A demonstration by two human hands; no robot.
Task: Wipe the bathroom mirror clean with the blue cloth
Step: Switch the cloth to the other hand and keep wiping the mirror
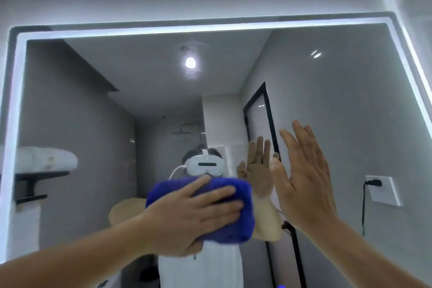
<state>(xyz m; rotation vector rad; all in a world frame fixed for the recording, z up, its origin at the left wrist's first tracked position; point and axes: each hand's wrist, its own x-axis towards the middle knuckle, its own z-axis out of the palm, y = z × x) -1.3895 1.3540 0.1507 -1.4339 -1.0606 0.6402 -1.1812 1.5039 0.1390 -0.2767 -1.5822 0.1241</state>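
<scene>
The bathroom mirror [339,105] fills most of the view, edged by a lit white strip. A folded blue cloth [243,222] lies flat against the glass at lower centre. My left hand [196,215] presses on it with straight, spread fingers, thumb tucked under the cloth's lower edge. My right hand [304,182] is raised beside the cloth to the right, fingers straight and pointing up, palm toward the glass; whether it touches the mirror is unclear. Its reflection shows just left of it.
The mirror reflects a person wearing a white headset, a black-framed glass door, a ceiling light, and a towel shelf at the left. A wall socket [383,190] with a black plug appears at the right. Grey wall runs above the mirror.
</scene>
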